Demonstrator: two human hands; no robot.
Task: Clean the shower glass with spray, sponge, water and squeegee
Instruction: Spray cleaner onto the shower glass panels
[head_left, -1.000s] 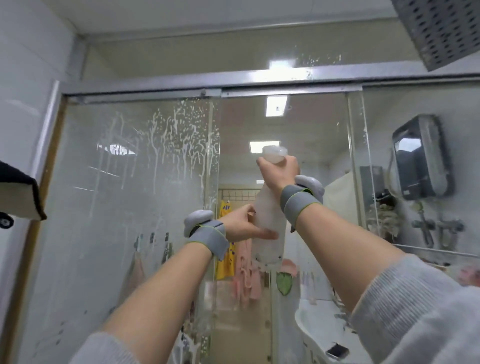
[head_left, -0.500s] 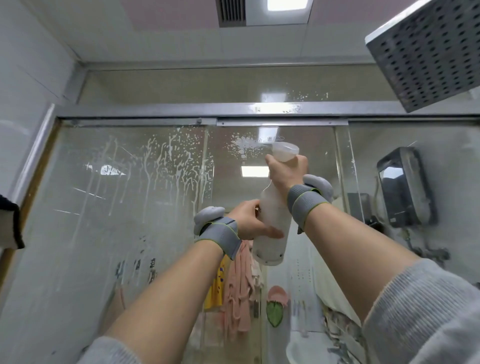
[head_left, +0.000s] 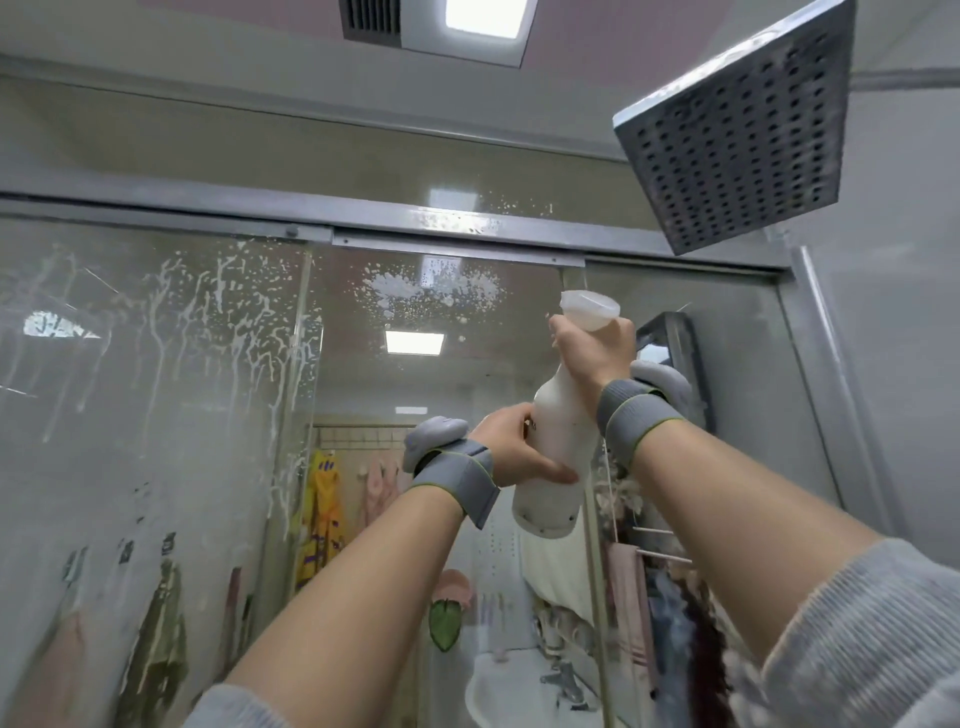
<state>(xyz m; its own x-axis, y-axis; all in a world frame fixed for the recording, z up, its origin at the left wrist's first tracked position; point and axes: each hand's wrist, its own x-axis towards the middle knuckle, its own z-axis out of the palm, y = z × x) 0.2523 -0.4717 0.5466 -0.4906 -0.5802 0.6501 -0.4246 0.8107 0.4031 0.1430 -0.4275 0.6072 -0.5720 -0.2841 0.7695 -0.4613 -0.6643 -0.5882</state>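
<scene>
Right of centre in the frame, a white spray bottle is held up close to the shower glass, tilted so that its translucent nozzle head points toward the upper part of the pane. At the neck, just under that head, the right hand has its fingers wrapped round the bottle. Lower down, the left hand grips the bottle's body from the left, thumb lying across the front. Both wrists wear grey straps with a pale module on top. Upper centre, a patch of white foam speckles the middle pane just below the metal top rail. Across the upper left, the left pane carries white foam running down in thin streaks. A square perforated shower head hangs at the upper right.
</scene>
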